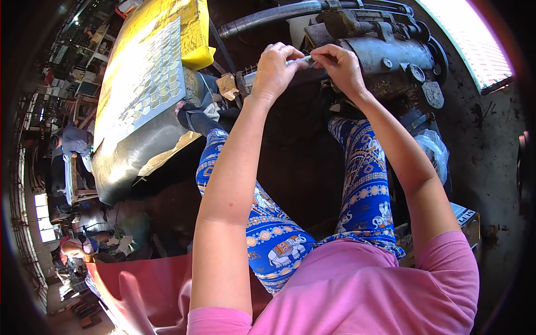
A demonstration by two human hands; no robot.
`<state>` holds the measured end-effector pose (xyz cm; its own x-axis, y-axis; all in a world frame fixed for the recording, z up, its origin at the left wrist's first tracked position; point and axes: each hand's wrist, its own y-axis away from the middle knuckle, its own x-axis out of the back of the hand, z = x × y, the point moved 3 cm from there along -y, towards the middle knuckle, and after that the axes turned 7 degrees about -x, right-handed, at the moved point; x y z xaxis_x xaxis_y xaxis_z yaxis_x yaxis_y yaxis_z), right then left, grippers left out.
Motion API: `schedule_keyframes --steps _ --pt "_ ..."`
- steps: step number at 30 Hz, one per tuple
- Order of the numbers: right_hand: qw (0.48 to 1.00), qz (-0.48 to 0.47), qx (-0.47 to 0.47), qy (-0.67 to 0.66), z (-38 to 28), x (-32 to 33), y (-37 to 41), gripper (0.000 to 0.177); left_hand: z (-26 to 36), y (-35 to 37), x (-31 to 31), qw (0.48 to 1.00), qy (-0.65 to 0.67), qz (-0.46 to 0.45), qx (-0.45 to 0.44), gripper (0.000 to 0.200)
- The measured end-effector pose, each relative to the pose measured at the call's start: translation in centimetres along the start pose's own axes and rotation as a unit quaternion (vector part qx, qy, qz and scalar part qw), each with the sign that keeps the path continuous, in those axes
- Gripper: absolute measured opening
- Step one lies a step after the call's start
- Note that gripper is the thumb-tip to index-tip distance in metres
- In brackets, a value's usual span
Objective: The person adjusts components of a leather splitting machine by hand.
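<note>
Both hands are raised in front of me and meet over the dark gap beside the machine. My left hand (274, 70) pinches a small, thin, pale piece (306, 60) between thumb and fingers. At the other end of that piece, my right hand (341, 66) is closed in a pinch with its fingertips on it. The piece looks whitish-green and narrow, but it is too small and too covered by the fingers to tell its kind.
An old metal machine (385, 54) with wheels stands behind my right hand. Left of my arms is a covered table (114, 162) with a sheet of hexagonal pieces (156, 72) and yellow sheeting (195, 33). A plastic bag (432, 148) lies at the right. Other people are at far left.
</note>
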<state>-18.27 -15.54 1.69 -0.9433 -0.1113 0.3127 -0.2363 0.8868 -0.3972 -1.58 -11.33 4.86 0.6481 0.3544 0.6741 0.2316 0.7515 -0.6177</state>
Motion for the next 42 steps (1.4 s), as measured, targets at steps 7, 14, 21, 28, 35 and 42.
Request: schedule_keyframes --steps 7,14,21,28,35,42 --pt "0.988 0.001 0.096 0.120 -1.1 0.9 1.0 0.009 -0.1 0.4 -0.9 1.000 -0.001 -0.018 0.003 0.018" --pt "0.984 -0.076 0.132 0.092 -1.3 0.8 0.4 0.015 -0.7 0.2 -0.8 0.999 0.003 -0.033 -0.001 0.018" --pt "0.965 -0.092 0.203 0.138 -1.3 0.7 -0.6 0.009 -1.2 0.3 -1.1 1.000 0.009 -0.016 -0.016 0.019" --pt "0.966 -0.103 0.184 0.147 -1.5 0.4 -0.6 0.005 -0.8 1.0 -0.1 0.998 0.054 0.009 0.028 0.031" --pt "0.965 -0.177 0.146 0.129 -1.7 0.9 -2.1 0.006 0.1 0.8 -0.8 1.000 0.030 -0.003 -0.009 0.022" --pt "0.967 -0.183 0.121 0.127 -1.6 1.0 -2.1 0.006 0.0 0.5 -1.4 0.999 -0.010 0.020 -0.027 0.017"
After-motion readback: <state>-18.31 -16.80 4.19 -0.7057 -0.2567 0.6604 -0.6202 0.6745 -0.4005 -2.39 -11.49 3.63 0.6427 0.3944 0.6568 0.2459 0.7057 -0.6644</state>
